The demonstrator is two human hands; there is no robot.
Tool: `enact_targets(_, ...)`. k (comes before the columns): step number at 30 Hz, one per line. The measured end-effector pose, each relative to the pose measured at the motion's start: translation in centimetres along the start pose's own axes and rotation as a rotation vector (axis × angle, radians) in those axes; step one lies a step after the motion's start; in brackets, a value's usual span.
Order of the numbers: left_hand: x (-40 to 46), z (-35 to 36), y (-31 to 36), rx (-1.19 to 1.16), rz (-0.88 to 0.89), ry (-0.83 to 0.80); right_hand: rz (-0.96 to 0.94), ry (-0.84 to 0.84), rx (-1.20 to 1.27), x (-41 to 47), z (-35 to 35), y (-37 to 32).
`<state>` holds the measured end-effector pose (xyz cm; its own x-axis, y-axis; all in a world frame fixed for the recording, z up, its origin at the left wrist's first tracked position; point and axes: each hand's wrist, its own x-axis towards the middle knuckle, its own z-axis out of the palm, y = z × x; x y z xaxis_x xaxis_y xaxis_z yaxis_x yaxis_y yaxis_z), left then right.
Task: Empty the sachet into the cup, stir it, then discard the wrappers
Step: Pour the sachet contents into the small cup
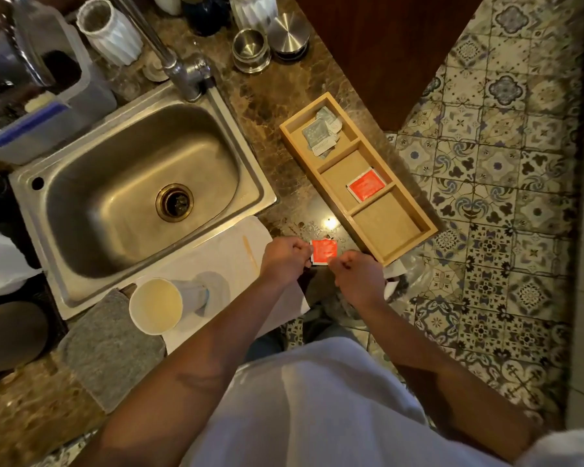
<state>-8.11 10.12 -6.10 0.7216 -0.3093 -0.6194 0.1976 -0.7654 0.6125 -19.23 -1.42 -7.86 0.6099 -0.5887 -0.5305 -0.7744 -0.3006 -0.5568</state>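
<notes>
Nearest you, the paper cup stands on a white paper towel at the desk's front edge, left of your arms, with a wooden stirrer lying on the towel beyond it; further out, your left hand and right hand each pinch the red sachet, the left grip on its left edge, the right grip curled at its lower right corner, so the sachet sits between and just beyond your knuckles; past them lies the wooden tray, a second red sachet in its middle compartment, grey packets in the far one; left is the sink.
</notes>
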Motion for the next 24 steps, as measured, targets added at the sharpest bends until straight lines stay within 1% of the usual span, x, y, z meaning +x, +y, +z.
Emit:
enact_targets(3, 0.04, 0.2, -0.13, 0.06, 0.007, 0.011, 0.003, -0.011, -0.06, 0.12, 0.12, -0.19)
enact_targets(10, 0.12, 0.33, -0.27, 0.181, 0.067, 0.025, 0.061, -0.025, -0.076, 0.27, 0.03, -0.67)
enact_targets(14, 0.1, 0.38, -0.16, 0.24, 0.07, 0.084, 0.065, 0.002, -0.052, 0.0, -0.07, -0.99)
enact_targets(20, 0.05, 0.32, -0.08, 0.288, 0.086, 0.097, 0.018, 0.028, -0.083, -0.38, -0.1, -0.6)
enact_targets(24, -0.37, 0.16, 0.25, 0.294, 0.091, 0.097, -0.035, 0.027, -0.023, -0.6, -0.31, -0.37)
